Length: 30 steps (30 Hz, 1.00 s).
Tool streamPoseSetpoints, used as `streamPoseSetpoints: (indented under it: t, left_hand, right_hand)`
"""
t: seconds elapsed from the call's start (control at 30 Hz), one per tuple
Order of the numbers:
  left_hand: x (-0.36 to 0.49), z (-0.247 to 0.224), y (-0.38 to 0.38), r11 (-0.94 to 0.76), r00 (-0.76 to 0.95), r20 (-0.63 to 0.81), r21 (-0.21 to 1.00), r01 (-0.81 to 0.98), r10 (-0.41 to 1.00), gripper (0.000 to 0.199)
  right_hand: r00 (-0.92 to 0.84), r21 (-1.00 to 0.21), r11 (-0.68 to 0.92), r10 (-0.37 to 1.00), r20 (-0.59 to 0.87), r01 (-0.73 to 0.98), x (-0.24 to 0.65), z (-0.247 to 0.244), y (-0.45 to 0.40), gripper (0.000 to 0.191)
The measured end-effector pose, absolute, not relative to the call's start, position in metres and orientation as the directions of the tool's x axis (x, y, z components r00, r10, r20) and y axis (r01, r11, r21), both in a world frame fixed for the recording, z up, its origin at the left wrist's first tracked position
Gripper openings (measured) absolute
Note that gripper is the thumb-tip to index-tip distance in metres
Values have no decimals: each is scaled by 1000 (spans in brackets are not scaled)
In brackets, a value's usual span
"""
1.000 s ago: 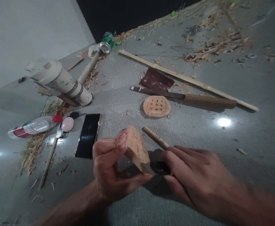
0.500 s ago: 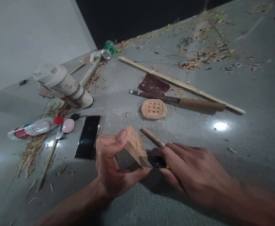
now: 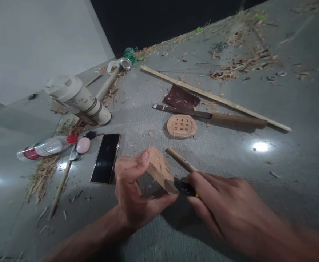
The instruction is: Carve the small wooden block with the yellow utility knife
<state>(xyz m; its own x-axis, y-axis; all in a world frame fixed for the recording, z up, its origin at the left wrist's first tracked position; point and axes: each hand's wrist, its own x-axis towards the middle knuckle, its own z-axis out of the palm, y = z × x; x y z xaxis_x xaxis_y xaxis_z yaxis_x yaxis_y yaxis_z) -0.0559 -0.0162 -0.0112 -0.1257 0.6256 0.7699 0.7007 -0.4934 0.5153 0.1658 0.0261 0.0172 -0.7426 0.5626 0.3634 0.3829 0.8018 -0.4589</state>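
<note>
My left hand grips a pale wooden piece with a grid of cuts on its face, tilted on edge above the grey floor. My right hand is closed on a small black and yellow cutter, whose tip meets the lower edge of the wooden piece. A short wooden stick lies just behind the two hands. A round carved wooden disc rests flat farther back.
A knife with a wooden handle, dark sandpaper and a long bamboo strip lie beyond the disc. A phone, a pink oval object, a plastic bottle, a paper cup and a green can lie at left. Shavings are scattered about.
The view has shifted slightly. Both hands stay on the wooden piece and cutter, with the cutter tip now a little nearer the piece's lower corner.
</note>
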Motion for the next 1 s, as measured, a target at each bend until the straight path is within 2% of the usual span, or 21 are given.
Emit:
streamPoseSetpoints:
  t: [0.33,0.53,0.63,0.7,0.8,1.0]
  left_hand:
    - [-63,-15,-3,-554,-95,793,501,665,602,85]
    - [-59,-13,5,-625,-99,856,444,642,507,88]
    - [-57,-11,5,-636,-89,856,445,630,510,86]
    - [-56,-11,5,-626,-103,848,461,630,520,81]
    - [-56,-10,5,-631,-82,855,439,639,511,83]
    - [-53,-8,4,-610,-96,852,442,658,515,77]
  right_hand:
    - [-766,-445,827,521,378,343,167,12,44,43]
    - [-783,-541,778,538,312,319,171,11,39,36]
    - [-801,-584,759,526,286,289,173,10,37,31]
    - [-798,-574,770,519,306,281,173,10,37,29]
    - [-787,-549,786,518,335,284,173,11,36,28]
    - [-785,-515,796,527,326,320,174,13,31,29]
